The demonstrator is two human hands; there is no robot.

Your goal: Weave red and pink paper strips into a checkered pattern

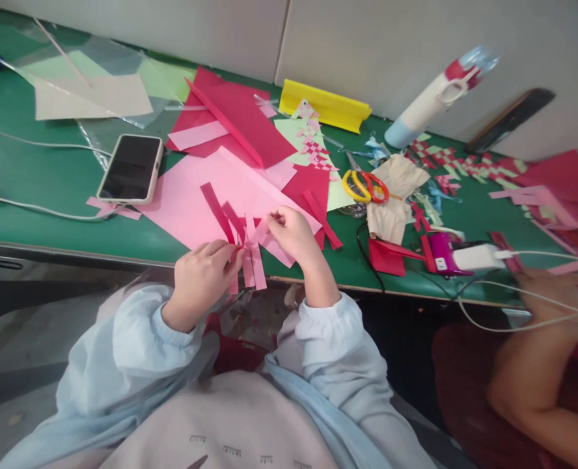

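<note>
My left hand [205, 272] and my right hand [291, 232] are both closed on a small bundle of interlaced paper strips [247, 244], some dark pink, some pale pink. I hold it over the near edge of the green table [49, 189]. The left fingers pinch the crossing point of the strips. With its fingertips the right hand pinches one pale strip at the upper right. Loose strip ends stick out up-left and hang down. Under the bundle lies a large pale pink sheet [191, 195].
A phone [131, 168] lies face up at the left, with white cables near it. Dark red sheets [235, 120], a yellow folded sheet [324, 105], scissors [366, 187], a white bottle [433, 98] and woven paper pieces are spread behind. Another person's arm [537, 365] is at the right.
</note>
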